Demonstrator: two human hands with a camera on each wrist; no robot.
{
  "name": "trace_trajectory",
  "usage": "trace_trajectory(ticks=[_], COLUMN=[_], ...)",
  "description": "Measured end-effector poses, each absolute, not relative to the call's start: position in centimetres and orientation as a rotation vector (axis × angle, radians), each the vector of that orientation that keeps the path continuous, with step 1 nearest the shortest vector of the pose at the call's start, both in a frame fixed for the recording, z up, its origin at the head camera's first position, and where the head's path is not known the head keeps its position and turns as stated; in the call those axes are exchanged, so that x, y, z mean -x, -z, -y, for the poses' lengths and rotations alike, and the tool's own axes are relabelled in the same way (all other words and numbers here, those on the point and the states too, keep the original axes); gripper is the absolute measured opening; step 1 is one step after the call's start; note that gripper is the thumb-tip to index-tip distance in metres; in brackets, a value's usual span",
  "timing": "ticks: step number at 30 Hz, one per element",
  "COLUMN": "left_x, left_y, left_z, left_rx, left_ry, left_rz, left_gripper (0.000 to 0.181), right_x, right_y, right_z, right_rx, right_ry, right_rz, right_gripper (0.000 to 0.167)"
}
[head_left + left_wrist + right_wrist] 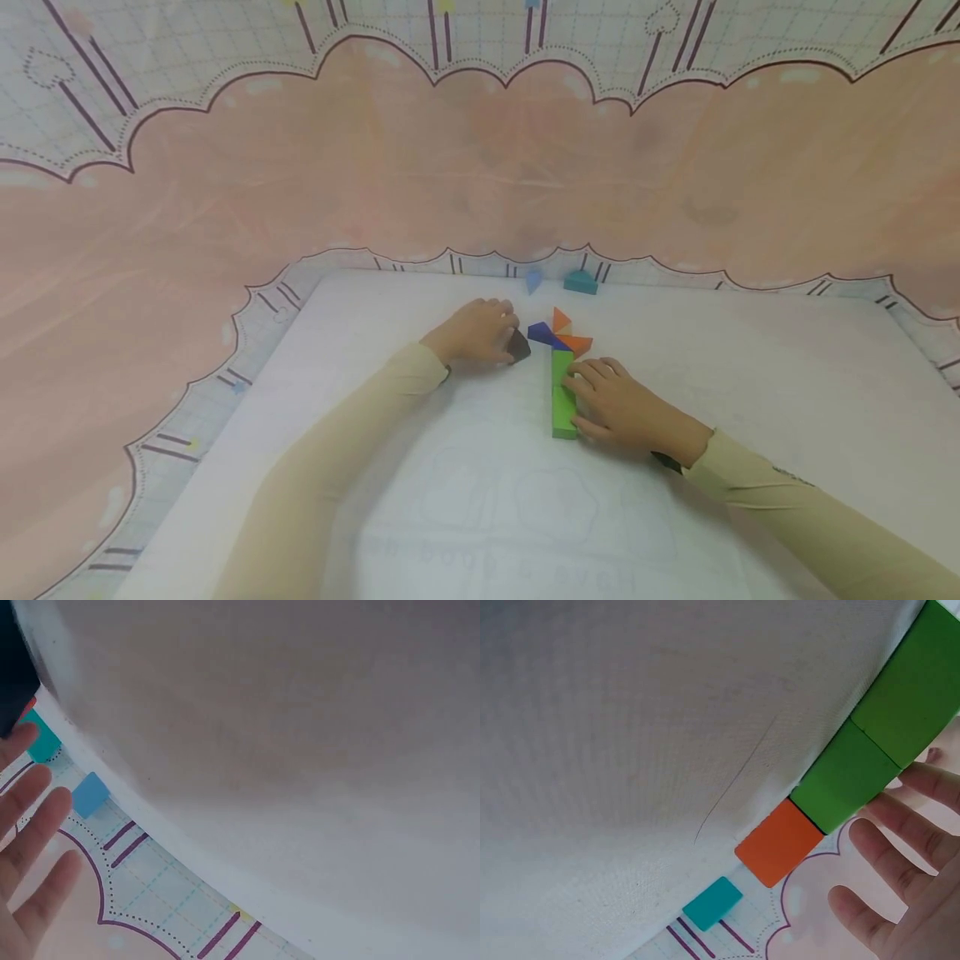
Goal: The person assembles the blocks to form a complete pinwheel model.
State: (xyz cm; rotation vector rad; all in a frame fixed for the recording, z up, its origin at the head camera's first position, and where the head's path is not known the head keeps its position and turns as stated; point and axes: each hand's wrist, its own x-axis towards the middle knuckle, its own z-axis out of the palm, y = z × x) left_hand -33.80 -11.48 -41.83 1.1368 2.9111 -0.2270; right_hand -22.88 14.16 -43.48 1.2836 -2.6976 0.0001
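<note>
A dark block [519,346] is pinched between thumb and fingers of my left hand [476,332]; it looms large [13,667] at the left wrist view's upper-left edge, above the fingers [45,817]. Two green blocks [564,408] lie end to end, and the fingers of my right hand [626,408] touch their right side. The right wrist view has these fingers [885,862] extended along the green blocks [847,776]. Just beyond the green are a blue-purple piece [540,333] and orange pieces [576,344], meeting in a fan. The dark block is left of this fan.
A teal block [580,283] and a light blue piece [533,282] lie near the white table's far edge. Patterned pink cloth [480,175] hangs behind the table [450,517].
</note>
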Motion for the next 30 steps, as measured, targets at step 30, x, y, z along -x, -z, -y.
trace_trajectory(ticks=[30], left_x=[33.7], left_y=[41.1], left_z=[9.8], left_rx=[-1.247], left_ry=[0.239], left_rz=[-2.854], left_gripper=[0.043], right_x=[22.8], right_y=[43.3], right_z=[-14.1], right_rx=[-1.288], right_ry=[0.000], right_rz=[2.706], right_gripper=[0.049])
